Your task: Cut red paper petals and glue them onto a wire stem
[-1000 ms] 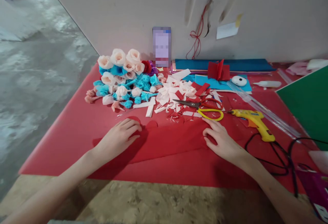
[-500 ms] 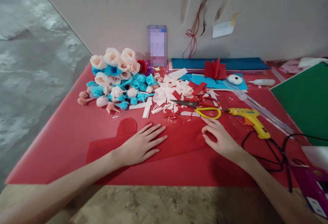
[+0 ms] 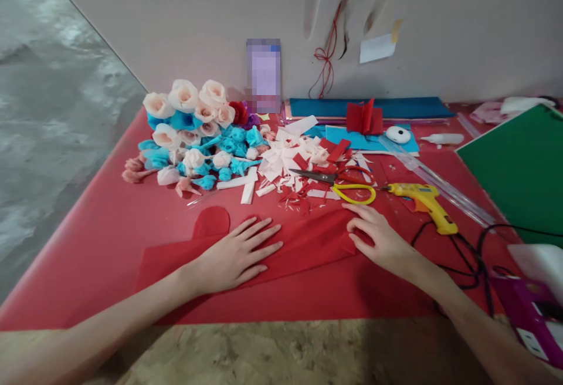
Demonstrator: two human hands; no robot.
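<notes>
A long piece of thin red paper (image 3: 308,238) lies slantwise along the front of the red table, with soft creases toward its right end. My left hand (image 3: 240,250) rests flat on its middle, fingers spread. At the paper's right end is my right hand (image 3: 378,238), with fingers bent and thumb and forefinger at its edge; the exact grip is partly hidden. Behind the left hand, a rounded red paper piece (image 3: 212,222) pokes out. Scissors (image 3: 336,181) with one yellow and one red handle lie just beyond my right fingers.
Paper flowers (image 3: 193,138) are heaped at the back left, beside white and red paper scraps (image 3: 294,159). A yellow glue gun (image 3: 428,202) with a black cord lies right. A phone (image 3: 264,74) leans on the wall. A green board (image 3: 519,174) and purple power strip (image 3: 528,314) occupy the right side.
The view has shifted slightly, moving the scene a little left. The red paper near my right hand looks more creased and drawn up. Both hands stay in nearly the same places on it.
</notes>
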